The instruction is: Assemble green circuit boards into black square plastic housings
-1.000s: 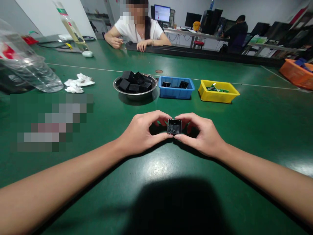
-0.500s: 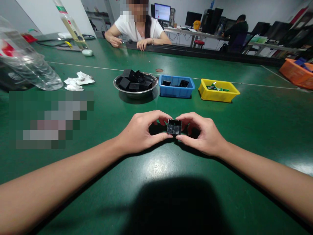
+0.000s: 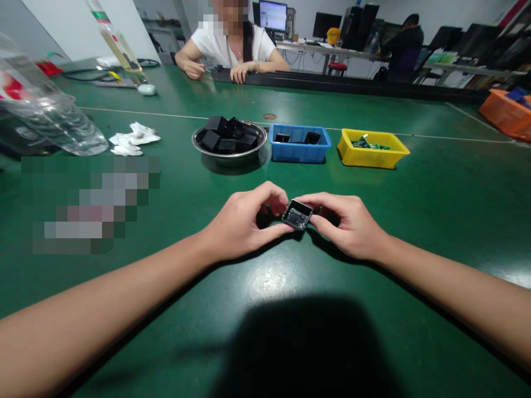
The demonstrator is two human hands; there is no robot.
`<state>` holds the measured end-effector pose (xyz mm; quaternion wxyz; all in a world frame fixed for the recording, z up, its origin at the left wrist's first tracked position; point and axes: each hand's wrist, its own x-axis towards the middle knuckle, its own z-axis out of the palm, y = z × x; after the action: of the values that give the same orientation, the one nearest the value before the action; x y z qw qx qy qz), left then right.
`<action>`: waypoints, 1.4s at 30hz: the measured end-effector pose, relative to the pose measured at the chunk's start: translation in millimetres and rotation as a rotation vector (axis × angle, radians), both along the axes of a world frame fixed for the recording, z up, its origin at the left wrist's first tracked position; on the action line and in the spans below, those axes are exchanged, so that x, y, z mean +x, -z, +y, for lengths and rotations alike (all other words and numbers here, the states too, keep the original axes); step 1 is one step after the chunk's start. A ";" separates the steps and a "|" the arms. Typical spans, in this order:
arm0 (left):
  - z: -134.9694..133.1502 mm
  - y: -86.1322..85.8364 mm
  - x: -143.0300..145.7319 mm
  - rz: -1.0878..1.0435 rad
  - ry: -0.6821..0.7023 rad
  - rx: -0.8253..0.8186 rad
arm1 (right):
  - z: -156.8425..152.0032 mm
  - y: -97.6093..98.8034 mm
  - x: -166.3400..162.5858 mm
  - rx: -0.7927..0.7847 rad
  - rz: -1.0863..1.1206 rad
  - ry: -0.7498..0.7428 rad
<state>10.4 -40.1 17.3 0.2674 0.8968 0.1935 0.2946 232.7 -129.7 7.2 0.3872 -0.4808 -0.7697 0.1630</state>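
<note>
Between my two hands, just above the green table (image 3: pixel 265 265), is a small black plastic box (image 3: pixel 297 215), hollow, with its open side facing me and tilted. My left hand (image 3: pixel 253 221) pinches it from the left, thumb at the lower edge and fingers behind the upper corner. My right hand (image 3: pixel 346 224) grips its right side between thumb and fingers. Beyond the hands stands a metal bowl (image 3: pixel 229 160) heaped with black plastic boxes (image 3: pixel 218 139). To its right are a blue bin (image 3: pixel 298 153) with a few black parts and a yellow bin (image 3: pixel 370 158) with green circuit boards (image 3: pixel 369 145).
A large clear plastic bottle (image 3: pixel 62 121) leans at the left, near crumpled tissue (image 3: pixel 133 138). Farther back stands a bottle of yellowish liquid (image 3: pixel 118 41). An orange basket (image 3: pixel 506 116) sits at the far right. Across the table a person (image 3: pixel 234 50) rests both hands by a long black bar (image 3: pixel 332 83).
The black box has turned between my hands, from nearly level to tilted, its right side lower. My right thumb has moved up onto its right side.
</note>
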 end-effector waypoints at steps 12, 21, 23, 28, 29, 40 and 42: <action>-1.6 1.4 4.5 0.009 -0.021 0.112 | 0.9 2.0 -1.2 -0.060 0.115 -0.021; 1.2 0.8 4.2 0.038 -0.005 0.173 | 0.3 2.5 -0.7 -0.067 0.161 0.004; 1.6 0.3 3.5 0.041 0.001 0.158 | 0.4 2.9 -0.2 -0.085 0.182 -0.001; 2.1 1.1 2.7 0.059 0.025 0.142 | 1.0 1.4 -0.7 -0.120 0.171 -0.015; 2.2 1.3 2.7 0.061 0.027 0.140 | 0.9 1.0 -1.0 -0.119 0.167 -0.015; 1.7 0.6 2.3 0.079 0.032 0.131 | 1.1 1.2 -1.4 -0.133 0.147 -0.006; 1.2 0.7 2.3 0.076 0.031 0.141 | 1.3 2.0 -1.3 -0.129 0.156 -0.011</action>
<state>12.7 -38.9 16.6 0.2006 0.9268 0.1684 0.2693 231.4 -128.4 5.2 0.4130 -0.4864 -0.7278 0.2514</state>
